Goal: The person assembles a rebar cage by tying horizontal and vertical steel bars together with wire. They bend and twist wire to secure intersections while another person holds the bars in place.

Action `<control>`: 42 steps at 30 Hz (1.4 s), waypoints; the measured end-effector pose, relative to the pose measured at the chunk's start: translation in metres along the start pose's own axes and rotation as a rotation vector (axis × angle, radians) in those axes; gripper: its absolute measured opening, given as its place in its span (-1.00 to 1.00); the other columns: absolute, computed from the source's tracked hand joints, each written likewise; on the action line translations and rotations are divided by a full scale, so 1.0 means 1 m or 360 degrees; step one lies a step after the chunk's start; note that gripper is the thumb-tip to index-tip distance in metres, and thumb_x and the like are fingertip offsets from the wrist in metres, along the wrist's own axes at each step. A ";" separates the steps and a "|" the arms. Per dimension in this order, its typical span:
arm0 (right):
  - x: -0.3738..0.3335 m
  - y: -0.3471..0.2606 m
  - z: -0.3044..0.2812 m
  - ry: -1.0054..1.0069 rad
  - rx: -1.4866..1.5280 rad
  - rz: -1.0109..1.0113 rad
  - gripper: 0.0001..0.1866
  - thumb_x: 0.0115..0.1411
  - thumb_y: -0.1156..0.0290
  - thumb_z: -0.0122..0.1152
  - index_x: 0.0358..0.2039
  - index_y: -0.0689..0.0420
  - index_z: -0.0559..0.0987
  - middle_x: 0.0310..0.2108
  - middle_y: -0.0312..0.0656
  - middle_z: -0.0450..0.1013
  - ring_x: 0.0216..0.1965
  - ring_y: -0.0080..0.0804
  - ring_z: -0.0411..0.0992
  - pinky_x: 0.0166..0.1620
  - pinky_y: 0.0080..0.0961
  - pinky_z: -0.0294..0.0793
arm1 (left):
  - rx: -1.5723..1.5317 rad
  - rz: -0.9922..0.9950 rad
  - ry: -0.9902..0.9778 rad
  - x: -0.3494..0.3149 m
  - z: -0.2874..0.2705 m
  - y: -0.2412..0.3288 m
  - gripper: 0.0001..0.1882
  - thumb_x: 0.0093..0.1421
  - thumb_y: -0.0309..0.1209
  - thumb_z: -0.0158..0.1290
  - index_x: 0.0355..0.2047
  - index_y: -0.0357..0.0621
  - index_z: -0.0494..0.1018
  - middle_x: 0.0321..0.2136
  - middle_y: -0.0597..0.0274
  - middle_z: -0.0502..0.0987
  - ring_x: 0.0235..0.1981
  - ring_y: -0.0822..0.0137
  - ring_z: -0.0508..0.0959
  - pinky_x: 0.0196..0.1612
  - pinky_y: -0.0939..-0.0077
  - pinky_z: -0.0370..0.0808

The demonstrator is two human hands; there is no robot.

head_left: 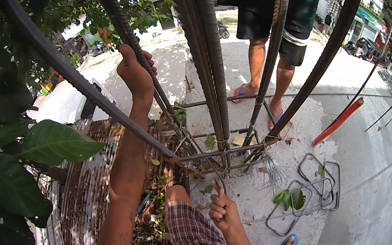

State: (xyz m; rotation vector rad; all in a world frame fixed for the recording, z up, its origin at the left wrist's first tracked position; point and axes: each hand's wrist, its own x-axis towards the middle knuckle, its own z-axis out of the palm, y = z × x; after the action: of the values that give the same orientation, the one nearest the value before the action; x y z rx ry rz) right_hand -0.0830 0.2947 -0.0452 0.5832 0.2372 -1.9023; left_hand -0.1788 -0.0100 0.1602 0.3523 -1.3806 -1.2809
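My left hand (136, 73) is raised on the left and closed around a ribbed steel bar (113, 14), one of several tall rebars leaning through the view. Lower down, my right hand (225, 213) is closed on a thin hooked metal tool (222, 180), whose curved end points toward the base of the bars. Square ties circle the bars there, and one near tie bar (211, 154) runs just above my right hand. A bundle of loose tie wire (274, 172) sticks out at the cage's right corner. Finger contact with the tool is partly hidden.
Another person (256, 60) in dark shorts and flip-flops stands beyond the bars. Bent steel stirrups (319, 185) lie on the concrete at right, near a red-orange pipe (338, 122). Rusty corrugated sheets (89, 182) and large leaves (62, 142) crowd the left side.
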 end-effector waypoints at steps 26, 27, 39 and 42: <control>-0.002 -0.119 0.065 -0.0491 -0.4636 -0.0842 -0.67 0.05 0.55 0.10 -0.12 0.25 0.41 -0.59 0.06 0.45 -0.52 0.01 0.51 -0.50 -0.14 0.44 | -0.0031 0.0046 -0.0087 0.001 -0.003 -0.009 -0.24 0.27 0.28 -0.28 -0.62 -0.23 0.37 -0.77 0.27 0.34 -0.79 0.45 0.37 -0.71 0.60 0.34; -0.001 -0.112 0.059 -0.0490 -0.4938 -0.0773 -0.63 0.05 0.52 0.11 -0.09 0.26 0.37 -0.58 0.03 0.45 -0.53 -0.05 0.53 -0.52 -0.16 0.45 | -0.0009 0.0048 -0.0095 0.001 -0.003 -0.008 -0.23 0.25 0.31 -0.30 -0.60 -0.21 0.36 -0.76 0.26 0.34 -0.78 0.43 0.37 -0.70 0.59 0.36; 0.068 -0.064 0.032 -0.1177 -0.1702 0.2322 -0.61 0.38 0.21 -0.07 0.05 0.24 0.24 -0.60 -0.07 0.44 -0.70 -0.46 0.40 -0.68 -0.50 0.41 | -0.0007 0.0027 0.0008 -0.001 0.000 -0.006 -0.27 0.28 0.27 -0.29 -0.61 -0.19 0.35 -0.76 0.27 0.33 -0.78 0.44 0.37 -0.70 0.59 0.34; 0.055 -0.027 0.019 -0.1227 -0.0406 0.1978 -0.69 0.42 0.26 -0.18 0.02 0.22 0.25 -0.69 -0.22 0.26 -0.80 -0.62 0.17 -0.77 -0.65 0.25 | -0.0057 -0.0014 -0.0053 -0.001 0.000 -0.003 -0.24 0.28 0.27 -0.28 -0.63 -0.23 0.36 -0.76 0.28 0.33 -0.78 0.45 0.36 -0.69 0.61 0.33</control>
State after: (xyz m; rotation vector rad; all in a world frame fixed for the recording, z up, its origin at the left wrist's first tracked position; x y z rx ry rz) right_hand -0.1295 0.2524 -0.0590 -0.2189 -0.3324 -0.7399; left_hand -0.1802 -0.0104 0.1572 0.3142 -1.3837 -1.3222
